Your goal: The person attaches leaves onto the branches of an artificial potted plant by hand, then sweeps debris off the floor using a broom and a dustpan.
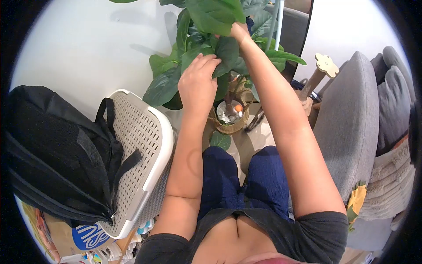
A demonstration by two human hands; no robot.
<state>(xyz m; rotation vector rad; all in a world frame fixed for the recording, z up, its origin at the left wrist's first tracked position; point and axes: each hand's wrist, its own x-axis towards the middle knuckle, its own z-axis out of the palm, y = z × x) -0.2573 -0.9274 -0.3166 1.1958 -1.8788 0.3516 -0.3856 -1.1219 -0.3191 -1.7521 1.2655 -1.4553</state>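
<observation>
A leafy plant (162,86) with broad green leaves rises in front of me. My left hand (198,78) is against its lower leaves, fingers curled over a dark green leaf (227,55), thumb hidden. Higher up, my right hand (238,31) reaches in among the foliage. A large leaf (211,15) covers its fingers, so what they touch cannot be seen. Below both hands, the stem comes up from a woven basket pot (232,128) holding pale stones and one orange ball (238,108). A single leaf (220,141) is low down near my knees.
On my left, a black backpack (57,145) lies on a beige lidded hamper (147,136). A grey sofa (347,119) with cushions stands on the right, beside a post with a yellow flower-shaped top (326,65). Pale blue poles (280,24) stand behind the plant.
</observation>
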